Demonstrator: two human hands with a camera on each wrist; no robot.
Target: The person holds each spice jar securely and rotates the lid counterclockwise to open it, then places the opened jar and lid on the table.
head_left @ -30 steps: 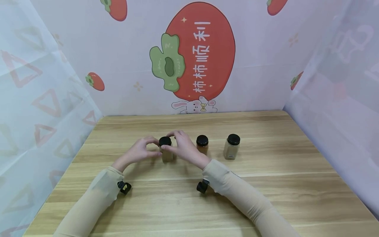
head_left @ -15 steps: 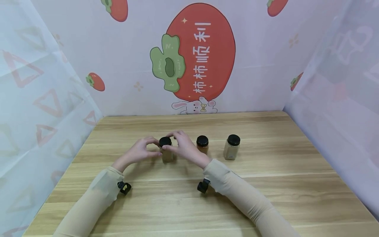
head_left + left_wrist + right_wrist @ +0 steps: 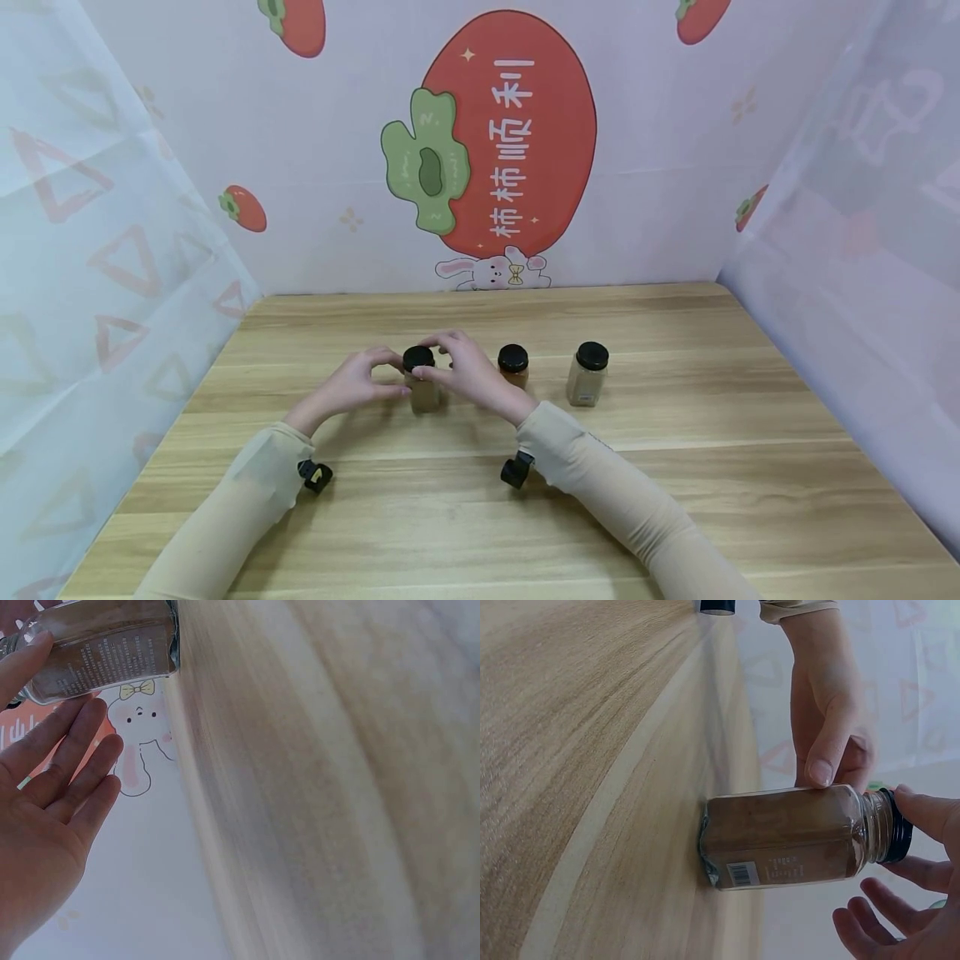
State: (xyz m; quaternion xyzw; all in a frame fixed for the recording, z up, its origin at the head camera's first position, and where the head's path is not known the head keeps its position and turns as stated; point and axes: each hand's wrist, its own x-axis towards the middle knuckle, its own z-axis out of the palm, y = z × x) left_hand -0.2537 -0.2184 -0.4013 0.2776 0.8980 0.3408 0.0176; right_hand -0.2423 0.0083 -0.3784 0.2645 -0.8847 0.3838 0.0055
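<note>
A clear glass spice jar (image 3: 425, 397) of brown powder stands upright on the table, left of centre. My left hand (image 3: 352, 385) holds its body between thumb and fingers from the left; in the left wrist view the thumb lies on the glass and the other fingers (image 3: 94, 754) are stretched out. From the right, my right hand (image 3: 474, 375) pinches the black screw lid (image 3: 898, 829) with thumb and forefinger. The right wrist view shows threaded glass neck between lid and shoulder, and a barcode label (image 3: 742, 874) low on the jar.
Another black-lidded jar (image 3: 513, 367), with orange-brown contents, stands just behind the right wrist. Farther right is a jar (image 3: 586, 379) of pale powder, also lidded. The wooden table (image 3: 420, 517) ends at a printed cloth backdrop (image 3: 645, 225) with cloth sides.
My right hand has turned very slightly at the lid, its thumb and wrist shifting a little to the right. The left hand and the jars stay in place.
</note>
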